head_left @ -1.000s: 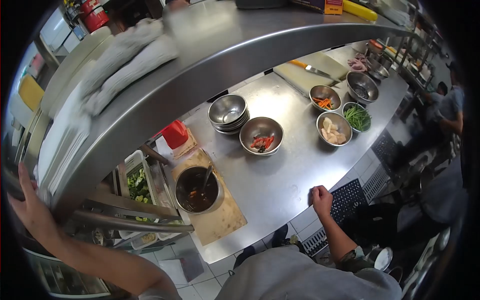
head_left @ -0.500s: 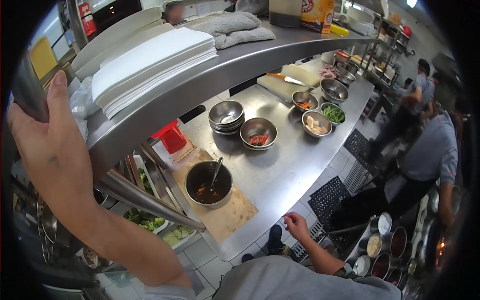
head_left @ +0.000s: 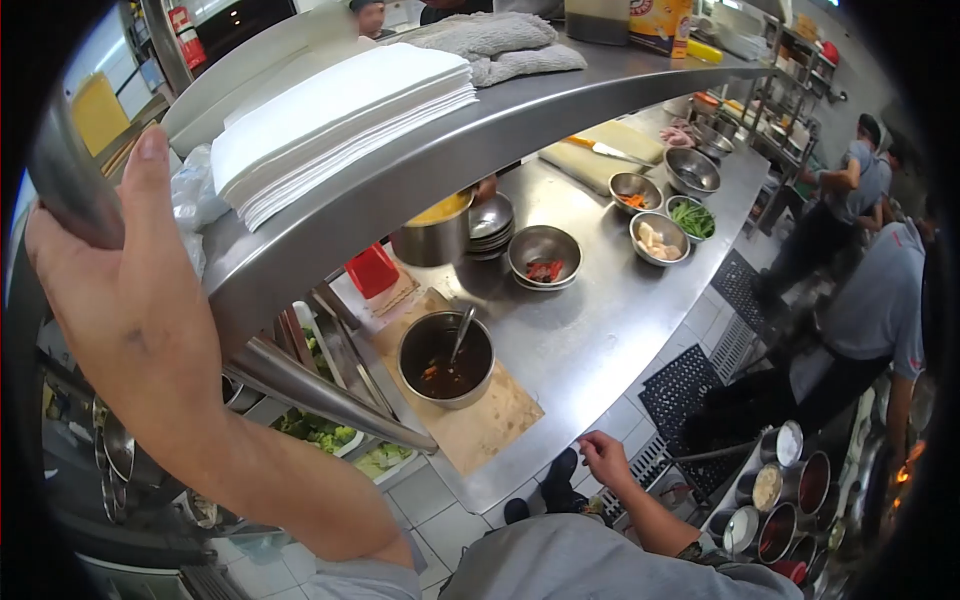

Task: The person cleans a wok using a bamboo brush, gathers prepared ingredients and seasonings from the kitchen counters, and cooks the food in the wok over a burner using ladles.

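My left hand (head_left: pixel 130 270) is wrapped round a thick metal post (head_left: pixel 75 180) at the shelf's left end, thumb pointing up. Beside it lie a stack of white paper sheets (head_left: pixel 340 130) and a crumpled clear plastic bag (head_left: pixel 195 190). My right hand (head_left: pixel 605 460) hangs low by the steel table's (head_left: pixel 560 360) near edge, fingers loosely curled, with nothing visible in it. Nearest on the table is a metal pot (head_left: pixel 447 358) of dark sauce with a spoon leaning in it, standing on stained brown cardboard (head_left: pixel 510 420).
Under the shelf another person's hand (head_left: pixel 485 188) is at a pot (head_left: pixel 430 240) with yellow contents. Bowls hold red pieces (head_left: pixel 545 258), pale chunks (head_left: pixel 660 240) and greens (head_left: pixel 690 218). A knife (head_left: pixel 605 149) lies on a cutting board. Co-workers (head_left: pixel 870 290) stand right, near a flame (head_left: pixel 908 465).
A pot with yellow contents and another person's hand have come into view beside the stacked bowls. The view has shifted slightly; my left hand keeps its hold on the post.
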### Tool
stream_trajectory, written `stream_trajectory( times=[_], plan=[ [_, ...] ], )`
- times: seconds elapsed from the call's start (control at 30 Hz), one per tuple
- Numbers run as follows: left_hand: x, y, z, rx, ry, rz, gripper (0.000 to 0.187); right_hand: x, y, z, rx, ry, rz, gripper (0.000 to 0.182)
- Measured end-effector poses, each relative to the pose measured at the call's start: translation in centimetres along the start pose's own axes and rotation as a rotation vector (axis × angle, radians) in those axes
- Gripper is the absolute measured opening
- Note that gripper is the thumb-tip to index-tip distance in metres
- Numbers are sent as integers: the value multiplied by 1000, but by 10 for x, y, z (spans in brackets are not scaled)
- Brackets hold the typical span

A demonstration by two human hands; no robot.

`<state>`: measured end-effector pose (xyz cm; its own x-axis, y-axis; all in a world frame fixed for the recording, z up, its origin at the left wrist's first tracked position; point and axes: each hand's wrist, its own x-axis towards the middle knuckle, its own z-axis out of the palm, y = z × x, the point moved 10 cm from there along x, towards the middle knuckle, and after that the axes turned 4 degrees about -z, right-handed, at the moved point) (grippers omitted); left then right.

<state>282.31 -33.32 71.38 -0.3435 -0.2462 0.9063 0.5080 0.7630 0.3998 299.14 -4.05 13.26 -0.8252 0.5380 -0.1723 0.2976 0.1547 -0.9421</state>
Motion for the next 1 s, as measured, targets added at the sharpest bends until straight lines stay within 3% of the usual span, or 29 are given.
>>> stream_trajectory(
  times=[0.13, 0.2, 0.23, 0.4, 0.5, 0.63, 0.73, 0.9, 1.0],
  plan=[
    [4, -10, 16, -320, -145, 9, 54, 37, -4, -16, 24, 53, -66, 16],
    [4, -21, 16, -206, -173, -150, 55, 55, -13, -23, 62, 40, -58, 16],
    [4, -22, 16, -200, -190, -138, 55, 63, -9, -20, 62, -30, 18, 16],
    [-2, -30, -7, 148, 60, -307, 49, 81, 7, -12, 386, -344, 266, 22],
    [-7, -20, -6, 267, 95, -378, 56, 84, 5, -12, 434, -407, 246, 23],
    [8, -35, -15, 229, 147, -302, 61, 85, 11, -8, 454, -421, 233, 23],
    [16, -32, -13, 289, 72, -211, 65, 84, 14, -6, 448, -459, 251, 22],
    [7, -23, -6, 235, 67, -189, 55, 88, 10, -6, 385, -460, 259, 23],
    [-7, 1, 9, 172, 45, -12, 54, 84, -3, -11, 346, -422, 264, 24]
  ],
)
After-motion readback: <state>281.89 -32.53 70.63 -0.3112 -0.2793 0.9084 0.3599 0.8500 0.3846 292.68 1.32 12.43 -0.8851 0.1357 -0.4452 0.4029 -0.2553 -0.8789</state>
